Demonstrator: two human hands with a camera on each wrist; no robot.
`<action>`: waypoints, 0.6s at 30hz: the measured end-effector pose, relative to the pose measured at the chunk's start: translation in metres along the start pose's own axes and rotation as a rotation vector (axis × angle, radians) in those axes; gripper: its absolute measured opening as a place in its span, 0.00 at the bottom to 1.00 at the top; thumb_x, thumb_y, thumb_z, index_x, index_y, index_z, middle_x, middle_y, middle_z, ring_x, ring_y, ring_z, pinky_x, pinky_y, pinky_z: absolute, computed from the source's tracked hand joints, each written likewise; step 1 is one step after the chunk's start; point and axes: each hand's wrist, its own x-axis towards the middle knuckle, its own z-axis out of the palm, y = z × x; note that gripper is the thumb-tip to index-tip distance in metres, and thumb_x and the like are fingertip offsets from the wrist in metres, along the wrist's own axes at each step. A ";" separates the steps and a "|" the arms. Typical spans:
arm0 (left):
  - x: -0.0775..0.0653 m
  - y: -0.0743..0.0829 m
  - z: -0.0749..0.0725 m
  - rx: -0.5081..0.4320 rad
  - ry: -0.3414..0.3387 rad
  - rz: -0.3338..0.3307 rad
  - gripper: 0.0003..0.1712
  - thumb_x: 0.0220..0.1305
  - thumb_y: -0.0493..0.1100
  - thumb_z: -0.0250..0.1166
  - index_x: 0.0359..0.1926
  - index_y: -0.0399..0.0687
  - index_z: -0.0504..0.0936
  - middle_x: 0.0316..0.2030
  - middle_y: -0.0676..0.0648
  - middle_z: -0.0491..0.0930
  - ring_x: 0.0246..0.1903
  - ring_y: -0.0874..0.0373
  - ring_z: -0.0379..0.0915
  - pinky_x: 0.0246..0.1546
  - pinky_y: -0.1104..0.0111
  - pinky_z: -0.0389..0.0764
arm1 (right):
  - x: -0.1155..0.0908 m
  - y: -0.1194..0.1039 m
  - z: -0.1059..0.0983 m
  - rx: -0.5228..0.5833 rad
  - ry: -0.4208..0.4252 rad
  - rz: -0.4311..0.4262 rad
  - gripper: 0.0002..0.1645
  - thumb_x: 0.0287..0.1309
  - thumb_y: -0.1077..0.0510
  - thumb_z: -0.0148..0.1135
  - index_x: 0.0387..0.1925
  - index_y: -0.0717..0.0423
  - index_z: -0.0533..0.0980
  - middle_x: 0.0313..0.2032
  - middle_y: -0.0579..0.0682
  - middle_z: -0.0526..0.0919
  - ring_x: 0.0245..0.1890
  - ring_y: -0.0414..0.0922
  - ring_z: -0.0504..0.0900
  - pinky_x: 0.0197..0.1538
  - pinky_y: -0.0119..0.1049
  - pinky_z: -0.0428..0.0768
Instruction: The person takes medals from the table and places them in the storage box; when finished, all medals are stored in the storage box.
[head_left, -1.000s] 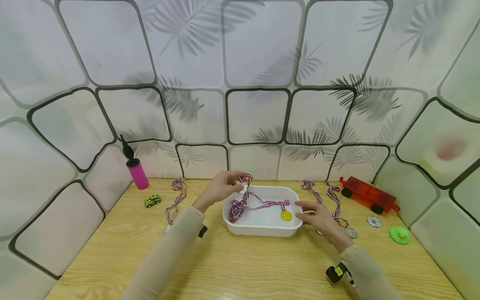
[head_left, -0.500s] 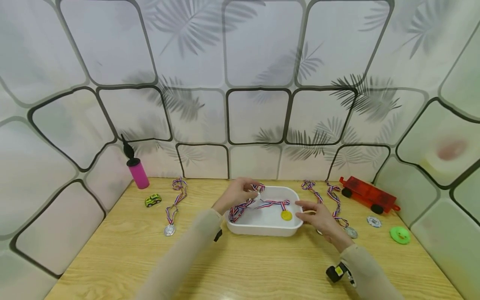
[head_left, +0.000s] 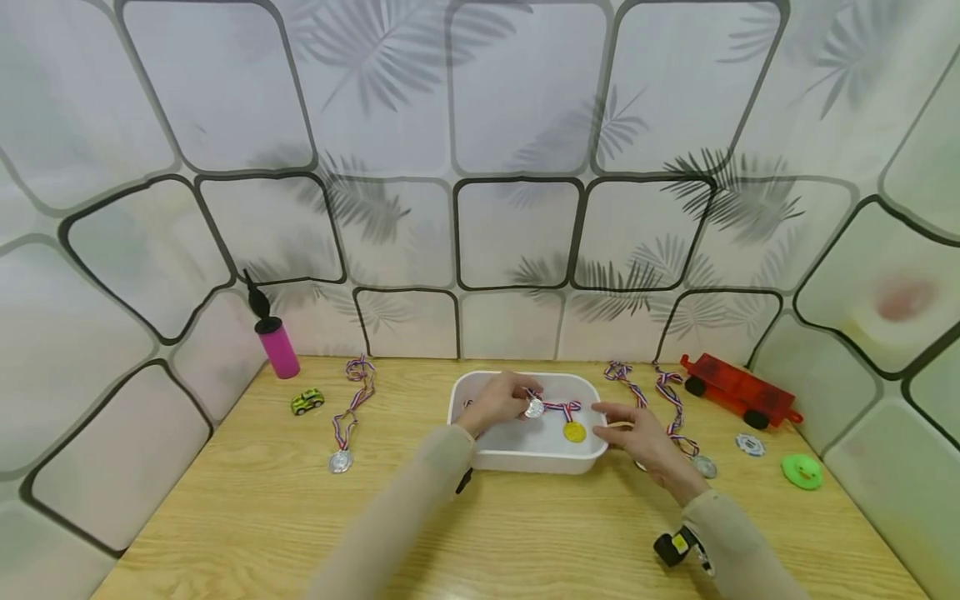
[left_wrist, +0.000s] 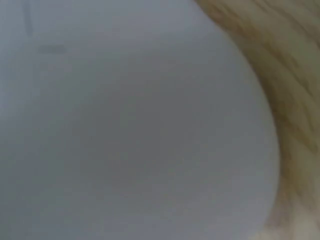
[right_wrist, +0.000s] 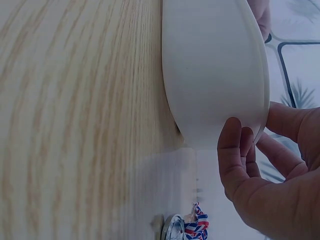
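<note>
At centre, a silver medal (head_left: 534, 408), held by the left hand (head_left: 498, 400), is brought nearer a gold medal (head_left: 574, 432); the white tray (head_left: 528, 462) is gripped by the right hand (head_left: 636, 433).

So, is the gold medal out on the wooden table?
No, the gold medal lies inside the white tub, near the right hand.
</note>
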 end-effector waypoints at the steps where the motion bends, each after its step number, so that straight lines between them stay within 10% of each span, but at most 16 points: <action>1: 0.001 0.000 0.002 -0.021 0.001 -0.014 0.21 0.56 0.23 0.58 0.52 0.33 0.81 0.34 0.37 0.85 0.23 0.61 0.75 0.26 0.72 0.80 | 0.000 0.000 0.000 -0.004 0.000 0.001 0.32 0.62 0.60 0.65 0.65 0.65 0.69 0.59 0.67 0.68 0.47 0.47 0.79 0.43 0.31 0.84; 18: 0.009 0.000 0.027 0.191 0.041 -0.059 0.19 0.47 0.24 0.68 0.42 0.39 0.87 0.41 0.43 0.85 0.27 0.62 0.76 0.26 0.75 0.80 | 0.001 0.003 -0.001 0.011 -0.005 -0.015 0.32 0.63 0.61 0.64 0.66 0.65 0.68 0.58 0.67 0.70 0.46 0.45 0.81 0.46 0.33 0.85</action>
